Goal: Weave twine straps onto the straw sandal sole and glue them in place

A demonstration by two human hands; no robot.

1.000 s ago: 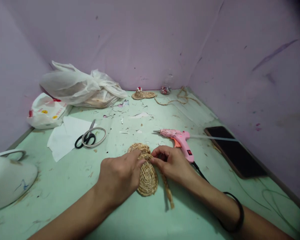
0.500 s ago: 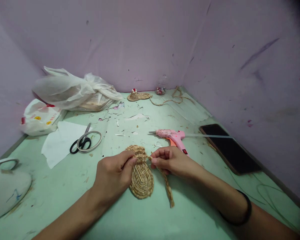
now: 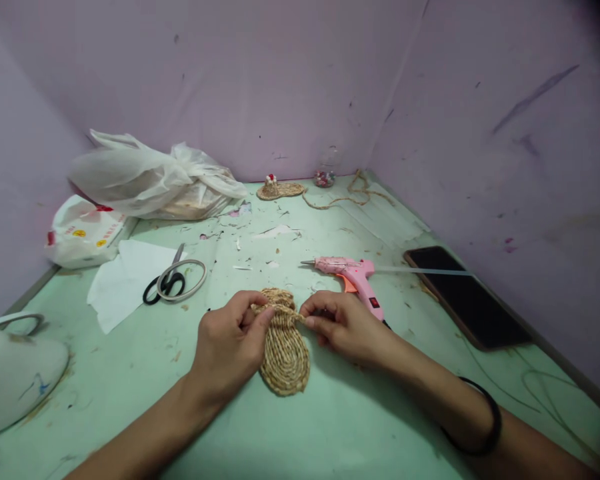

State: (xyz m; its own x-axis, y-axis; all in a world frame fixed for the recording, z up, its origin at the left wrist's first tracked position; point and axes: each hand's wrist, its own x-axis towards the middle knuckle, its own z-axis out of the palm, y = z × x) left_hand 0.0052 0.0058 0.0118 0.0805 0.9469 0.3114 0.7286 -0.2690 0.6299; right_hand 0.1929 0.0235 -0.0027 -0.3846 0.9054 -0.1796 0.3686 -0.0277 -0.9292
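Observation:
A small slipper-shaped sole of coiled, braided straw (image 3: 284,360) lies on the table in front of me, its rounded end towards me. Across its narrow middle runs a braided straw strip (image 3: 283,311). My left hand (image 3: 235,333) pinches the strip's left end between thumb and index finger, at the sole's left edge. On the other side, my right hand (image 3: 337,323) has the strip's right end between thumb and fingers. Just beyond the right hand lies a pink glue gun (image 3: 347,268), its nozzle pointing left and a clear glue stick out of its back.
Scissors (image 3: 167,283) and a tape ring (image 3: 203,280) rest by white paper (image 3: 125,280). Plastic bags (image 3: 155,177) stand back left, a finished straw slipper (image 3: 285,191) and bead jar (image 3: 325,177) at the back. A phone (image 3: 467,297) lies right, a white object (image 3: 20,383) left.
The strip's loose tail, which hung below my right hand, no longer shows. My left index finger has lifted and now pinches at the strip's left end. The view has shifted slightly.

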